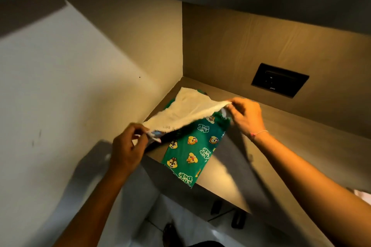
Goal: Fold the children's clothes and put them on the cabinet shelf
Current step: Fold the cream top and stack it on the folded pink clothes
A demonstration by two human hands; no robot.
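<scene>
Both our hands pinch the cream garment (186, 110): left hand (126, 146) at its near corner, right hand (246, 115) at its far corner. It hangs just over the green cartoon-print garment (190, 152) on the cabinet shelf (291, 146).

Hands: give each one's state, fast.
Left hand: closed, pinching the near corner of the cream-white cloth garment.
Right hand: closed, pinching its far corner.
</scene>
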